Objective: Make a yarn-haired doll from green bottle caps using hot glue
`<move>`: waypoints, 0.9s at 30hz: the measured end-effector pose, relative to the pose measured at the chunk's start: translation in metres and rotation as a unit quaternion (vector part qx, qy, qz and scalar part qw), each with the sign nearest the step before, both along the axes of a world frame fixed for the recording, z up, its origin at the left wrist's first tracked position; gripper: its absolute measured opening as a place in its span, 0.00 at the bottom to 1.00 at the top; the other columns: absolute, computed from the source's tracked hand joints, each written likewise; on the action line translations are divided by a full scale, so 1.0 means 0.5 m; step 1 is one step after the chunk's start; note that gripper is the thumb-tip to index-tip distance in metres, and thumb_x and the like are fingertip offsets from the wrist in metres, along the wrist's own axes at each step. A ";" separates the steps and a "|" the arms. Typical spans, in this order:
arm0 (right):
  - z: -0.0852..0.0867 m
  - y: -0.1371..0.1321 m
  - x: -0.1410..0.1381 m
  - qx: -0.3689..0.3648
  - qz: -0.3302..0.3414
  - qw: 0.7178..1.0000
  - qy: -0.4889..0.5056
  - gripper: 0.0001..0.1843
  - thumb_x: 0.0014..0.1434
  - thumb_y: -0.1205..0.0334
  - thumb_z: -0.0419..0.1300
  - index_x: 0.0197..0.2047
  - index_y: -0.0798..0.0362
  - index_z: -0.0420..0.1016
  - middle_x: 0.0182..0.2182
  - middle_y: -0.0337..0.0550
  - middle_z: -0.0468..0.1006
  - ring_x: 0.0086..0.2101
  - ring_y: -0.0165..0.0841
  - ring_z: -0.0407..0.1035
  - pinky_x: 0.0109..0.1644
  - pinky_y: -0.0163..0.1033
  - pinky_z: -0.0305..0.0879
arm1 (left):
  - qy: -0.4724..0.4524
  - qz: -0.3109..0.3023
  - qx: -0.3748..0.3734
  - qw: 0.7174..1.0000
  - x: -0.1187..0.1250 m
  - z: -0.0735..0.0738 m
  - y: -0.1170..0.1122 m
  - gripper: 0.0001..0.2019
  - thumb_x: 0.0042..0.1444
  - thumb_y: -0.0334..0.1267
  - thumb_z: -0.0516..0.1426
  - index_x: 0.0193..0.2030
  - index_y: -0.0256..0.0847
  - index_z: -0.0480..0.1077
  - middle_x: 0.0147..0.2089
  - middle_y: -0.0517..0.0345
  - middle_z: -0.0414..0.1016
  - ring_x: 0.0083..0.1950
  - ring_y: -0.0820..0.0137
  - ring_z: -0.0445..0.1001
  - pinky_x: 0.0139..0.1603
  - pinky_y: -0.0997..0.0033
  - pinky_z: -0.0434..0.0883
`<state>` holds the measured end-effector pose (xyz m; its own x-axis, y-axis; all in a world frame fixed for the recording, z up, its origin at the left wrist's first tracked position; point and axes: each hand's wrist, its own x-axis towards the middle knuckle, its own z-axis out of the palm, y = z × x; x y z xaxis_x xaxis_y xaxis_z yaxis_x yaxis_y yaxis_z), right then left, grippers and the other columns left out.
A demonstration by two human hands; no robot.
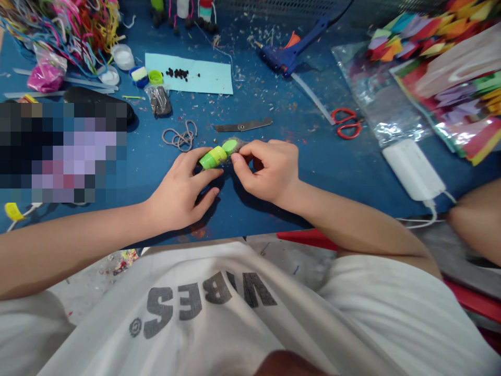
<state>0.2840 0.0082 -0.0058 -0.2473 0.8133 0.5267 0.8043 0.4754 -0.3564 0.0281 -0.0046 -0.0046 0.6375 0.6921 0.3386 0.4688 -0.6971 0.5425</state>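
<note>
A small green and yellow cylindrical piece lies tilted between the fingers of my left hand, which grips it. At its right end is a bright green round face with a greyish edge. My right hand is closed in a pinch against that end; what its fingertips hold is too small to make out. Just beyond the hands lie a flat metal blade-like tool and a tangled grey cord.
Light-blue paper bears several small black bits. Behind are a blue glue gun with its glue stick, and red-handled scissors. Coloured strands pile at left; a white power bank and felt pieces lie right.
</note>
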 end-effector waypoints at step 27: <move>0.008 0.008 0.018 -0.086 0.052 0.993 0.054 0.26 0.79 0.42 0.57 0.33 0.50 0.76 0.25 0.41 0.77 0.26 0.34 0.68 0.38 0.42 0.62 | 0.037 -0.014 0.039 0.998 -0.010 0.001 -0.001 0.23 0.69 0.38 0.62 0.69 0.45 0.78 0.80 0.33 0.65 0.77 0.36 0.70 0.74 0.22 0.71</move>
<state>0.2931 0.0121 -0.0020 -0.2846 0.8664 0.4104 0.7068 0.4788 -0.5207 0.0232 -0.0049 -0.0042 0.6820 0.6464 0.3423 0.4849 -0.7499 0.4500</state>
